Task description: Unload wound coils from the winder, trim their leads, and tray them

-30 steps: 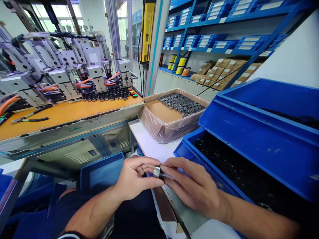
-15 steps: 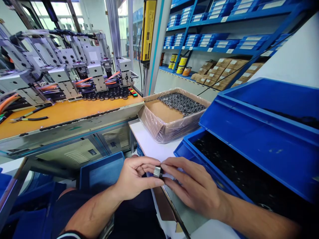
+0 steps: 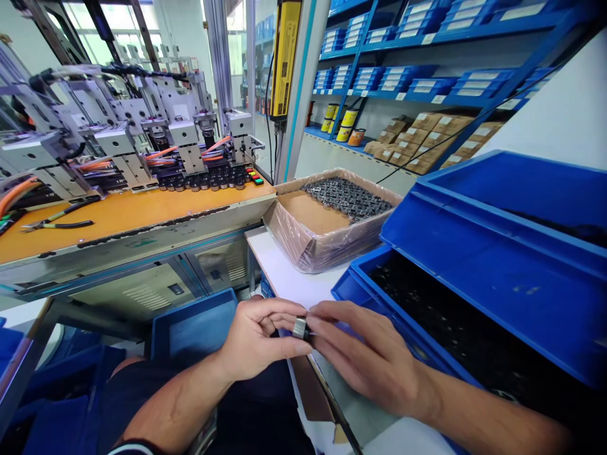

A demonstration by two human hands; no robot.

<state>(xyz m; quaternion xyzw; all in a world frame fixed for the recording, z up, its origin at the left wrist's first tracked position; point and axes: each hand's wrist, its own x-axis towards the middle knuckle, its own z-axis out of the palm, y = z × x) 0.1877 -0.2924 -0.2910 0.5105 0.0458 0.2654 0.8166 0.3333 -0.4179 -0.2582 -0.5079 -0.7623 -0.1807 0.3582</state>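
Between both hands is a small metal ring [image 3: 300, 327] with a dark part on its right side. My left hand [image 3: 256, 338] grips it between thumb below and fingers above. From the right, the fingertips of my right hand [image 3: 370, 357] press together at its dark side, and they partly hide it. Beyond the hands, a plastic-lined cardboard box [image 3: 308, 249] on the white table holds rows of similar dark, round parts [image 3: 348, 196]. To the right, a blue bin [image 3: 360, 278] contains many small black pieces [image 3: 441, 322].
A second blue bin [image 3: 497, 253] is stacked over the first. On the left, an orange workbench [image 3: 156, 212] carries a machine [image 3: 184, 136], pliers [image 3: 61, 218] and a row of round parts [image 3: 208, 182]. Below it sits a blue tray [image 3: 194, 328]. Blue shelving [image 3: 427, 38] stands behind.
The fingers of my right hand have shifted slightly at the ring's dark side. My left hand keeps the ring in nearly the same place.
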